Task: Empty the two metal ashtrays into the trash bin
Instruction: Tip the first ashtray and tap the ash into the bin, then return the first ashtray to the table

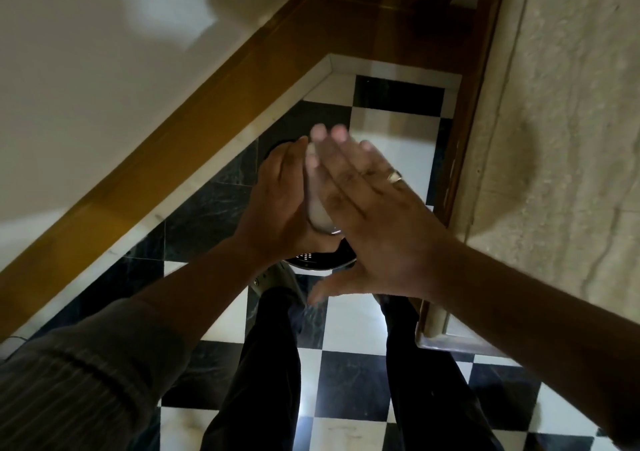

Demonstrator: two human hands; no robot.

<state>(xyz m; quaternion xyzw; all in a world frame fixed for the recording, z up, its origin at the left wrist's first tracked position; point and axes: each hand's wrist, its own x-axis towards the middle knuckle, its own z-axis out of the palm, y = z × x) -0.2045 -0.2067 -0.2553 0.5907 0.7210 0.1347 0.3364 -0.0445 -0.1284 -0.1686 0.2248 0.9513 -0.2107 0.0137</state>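
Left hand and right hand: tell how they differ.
The left hand is curled around a metal ashtray; the right hand is flat, fingers spread, against it. The right hand wears a ring; the left shows none. Both hang over the trash bin.

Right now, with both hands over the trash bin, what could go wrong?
1. The left hand holds the tilted metal ashtray only by its edge while the open right hand is at its back; it could slip into the trash bin.
2. The bin's opening is mostly hidden under the hands, so ash may miss it and land on the checkered floor or the dark trousers.
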